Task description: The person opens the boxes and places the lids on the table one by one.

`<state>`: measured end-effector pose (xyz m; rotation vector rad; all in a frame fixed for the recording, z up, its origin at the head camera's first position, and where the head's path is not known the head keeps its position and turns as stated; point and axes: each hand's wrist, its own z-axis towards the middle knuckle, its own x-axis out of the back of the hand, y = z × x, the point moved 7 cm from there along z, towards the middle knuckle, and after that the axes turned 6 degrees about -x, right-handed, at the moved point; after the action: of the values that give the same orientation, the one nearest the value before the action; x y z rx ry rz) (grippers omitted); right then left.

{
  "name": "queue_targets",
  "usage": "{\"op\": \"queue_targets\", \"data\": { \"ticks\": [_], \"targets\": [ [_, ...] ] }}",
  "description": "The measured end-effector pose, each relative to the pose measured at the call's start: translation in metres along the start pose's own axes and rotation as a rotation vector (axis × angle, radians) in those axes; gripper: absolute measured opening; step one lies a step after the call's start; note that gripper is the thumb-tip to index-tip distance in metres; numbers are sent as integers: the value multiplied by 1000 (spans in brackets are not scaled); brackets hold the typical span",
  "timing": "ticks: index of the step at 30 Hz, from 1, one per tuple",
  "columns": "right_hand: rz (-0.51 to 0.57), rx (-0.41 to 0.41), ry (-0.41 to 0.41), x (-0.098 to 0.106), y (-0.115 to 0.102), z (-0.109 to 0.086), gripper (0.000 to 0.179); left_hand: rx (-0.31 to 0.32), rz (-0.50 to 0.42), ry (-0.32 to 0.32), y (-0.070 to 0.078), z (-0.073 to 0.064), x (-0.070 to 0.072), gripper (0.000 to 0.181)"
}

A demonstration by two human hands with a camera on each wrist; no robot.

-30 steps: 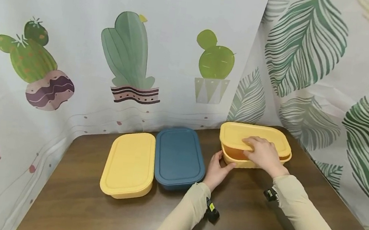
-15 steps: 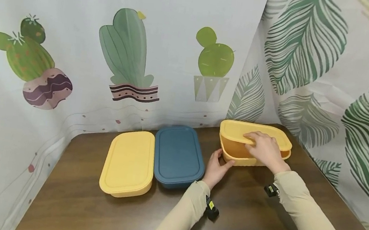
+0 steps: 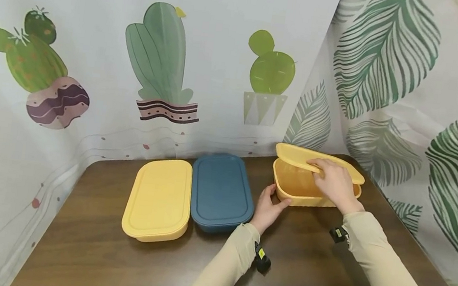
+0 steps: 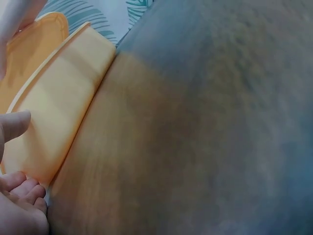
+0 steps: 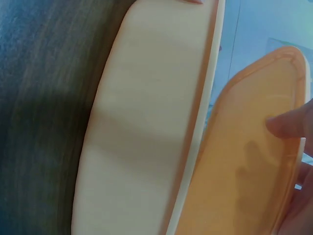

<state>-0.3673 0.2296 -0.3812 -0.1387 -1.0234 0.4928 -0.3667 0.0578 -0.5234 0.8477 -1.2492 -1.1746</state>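
Observation:
A yellow lunch box (image 3: 309,201) stands at the right rear of the table with its lid (image 3: 296,155) lifted and tilted. My right hand (image 3: 336,186) pinches the lid at its near edge. In the right wrist view the thumb presses the underside of the lid (image 5: 249,147), and the fingers lie on its other face, partly out of frame. My left hand (image 3: 267,210) holds the box at its front left corner. In the left wrist view its thumb touches the front wall (image 4: 63,88), while the fingers curl by the lower corner. The visible part of the box's inside looks bare.
A second yellow lunch box (image 3: 160,197) and a dark blue one (image 3: 223,191), both lidded, lie side by side to the left. Brown table (image 3: 144,271) surface extends in front. Patterned cloth (image 3: 218,56) hangs close behind the table and along its right side.
The right hand has raised the lid's left part higher and tilted it, widening the gap and showing more of the box's inside. The left hand stays at the same corner.

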Motion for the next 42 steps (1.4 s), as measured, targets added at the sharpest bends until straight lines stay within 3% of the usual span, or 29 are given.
{"op": "queue_targets", "data": {
  "ticks": [5,12,16,24,35,42],
  "targets": [
    [31,-40,43,8,7,2,33,2,-8,-3,2,2,0,70],
    [63,-35,173,24,20,-1,31,-7,0,-20,3,1,-1,70],
    [86,-42,205,29,26,0,32,-7,5,-22,4,-1,0,72],
    [114,25,285,41,21,3,32,-14,6,-32,5,0,2,71],
    [178,-118,339,74,28,-3,28,-9,27,-44,5,-2,-1,69],
    [187,-140,361,87,28,-5,27,-29,42,-32,5,0,1,67]
  ]
}}
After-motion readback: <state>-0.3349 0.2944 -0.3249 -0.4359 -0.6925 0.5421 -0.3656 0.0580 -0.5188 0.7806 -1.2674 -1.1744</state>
